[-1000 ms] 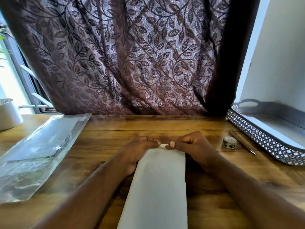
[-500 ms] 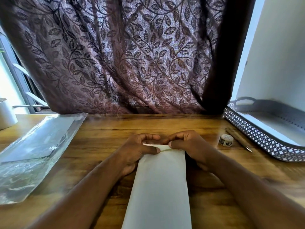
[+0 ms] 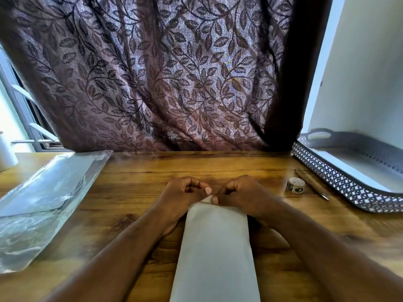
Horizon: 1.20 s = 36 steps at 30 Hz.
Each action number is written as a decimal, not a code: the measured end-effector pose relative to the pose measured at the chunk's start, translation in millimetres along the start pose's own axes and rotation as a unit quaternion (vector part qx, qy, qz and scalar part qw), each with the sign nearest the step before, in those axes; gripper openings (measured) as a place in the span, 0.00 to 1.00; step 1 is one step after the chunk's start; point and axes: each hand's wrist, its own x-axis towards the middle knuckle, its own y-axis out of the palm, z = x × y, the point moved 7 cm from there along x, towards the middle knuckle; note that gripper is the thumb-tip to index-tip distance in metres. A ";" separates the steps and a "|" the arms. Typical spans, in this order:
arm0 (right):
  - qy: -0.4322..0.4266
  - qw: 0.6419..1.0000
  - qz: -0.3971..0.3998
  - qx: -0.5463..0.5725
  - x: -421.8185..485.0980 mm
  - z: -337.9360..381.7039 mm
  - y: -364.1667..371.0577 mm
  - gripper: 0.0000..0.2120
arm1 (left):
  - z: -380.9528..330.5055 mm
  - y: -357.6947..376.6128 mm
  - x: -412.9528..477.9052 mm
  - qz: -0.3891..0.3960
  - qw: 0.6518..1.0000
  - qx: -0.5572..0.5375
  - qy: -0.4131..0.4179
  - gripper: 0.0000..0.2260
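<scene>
Far L on yr wooden table (image 3: 135, 171), a white pot (image 3: 6, 154) sits cut off by the frame edge. Just R of it a clear plastic bag (image 3: 45, 192) lies flat, running diagonally.

Centre: yr L hand (image 3: 183, 196) has its fingers curled under and thumb pointing R, gripping the far L corner of the white paper strip (image 3: 216, 247). The strip lies flat on the table, long axis running from the hands back toward you & out the bottom of frame. Yr R hand (image 3: 239, 192) is curled the same way, thumb pressed on the strip's far edge, pinching it. Hands are close together, thumbs nearly touching, and the strip's far end rises to a point btwn them.

R of the hands, apart from them, is a small tape roll (image 3: 295, 185), w/ a pen (image 3: 312, 184) just beside it. A patterned tray (image 3: 349, 188) sits along the R edge. A leaf-print curtain (image 3: 163, 73) hangs behind the table.
</scene>
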 end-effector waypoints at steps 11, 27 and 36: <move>0.031 0.997 -0.001 0.073 1.5 -7.8 -0.6 0.07 | -1.8 -7.4 -1.0 -0.010 1.000 -0.018 -0.016 0.14; 0.134 0.967 0.019 0.214 1.2 -23.3 -4.2 0.10 | -2.3 -17.3 -0.3 -0.049 0.997 -0.057 -0.033 0.17; 0.122 0.966 0.002 0.230 0.7 -22.6 -10.2 0.10 | 2.3 -20.1 0.9 -0.048 0.993 -0.085 -0.063 0.14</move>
